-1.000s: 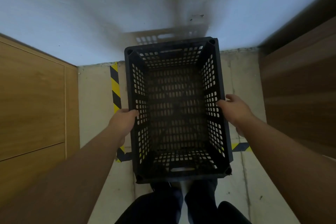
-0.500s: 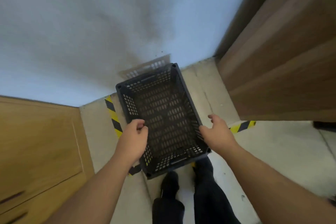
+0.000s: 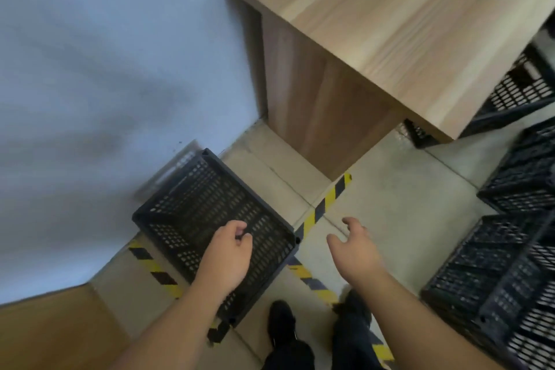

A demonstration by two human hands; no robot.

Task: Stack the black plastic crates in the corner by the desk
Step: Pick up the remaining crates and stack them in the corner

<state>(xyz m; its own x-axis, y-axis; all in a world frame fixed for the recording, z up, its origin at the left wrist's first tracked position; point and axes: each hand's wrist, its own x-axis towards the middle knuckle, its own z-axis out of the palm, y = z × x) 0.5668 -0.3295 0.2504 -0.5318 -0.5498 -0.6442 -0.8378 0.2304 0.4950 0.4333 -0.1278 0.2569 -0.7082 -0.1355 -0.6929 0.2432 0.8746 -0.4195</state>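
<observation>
Since the frame half a second back, both hands have come off the crate [image 3: 210,219] and the view has swung right, so I now see the top of the desk [image 3: 390,24] in the upper right of the frame. The crate sits on the floor [image 3: 390,219] in the lower middle, against the pale wall [image 3: 105,54], inside the yellow-and-black floor tape [image 3: 324,204], with the desk's side panel a little to its right. My left hand [image 3: 228,258] hangs over the crate's near right part, fingers loosely curled and holding nothing (I cannot tell whether it brushes the rim). My right hand [image 3: 354,249] is off to the crate's right, over bare floor, fingers spread and empty. More black crates [image 3: 510,264] crowd the right edge of the frame, some stacked or leaning on one another, and another crate [image 3: 522,93] shows past the desk's far edge. Dark shoes [image 3: 282,321] stand at the bottom centre, and a wooden panel [image 3: 45,336] fills the lower left corner.
</observation>
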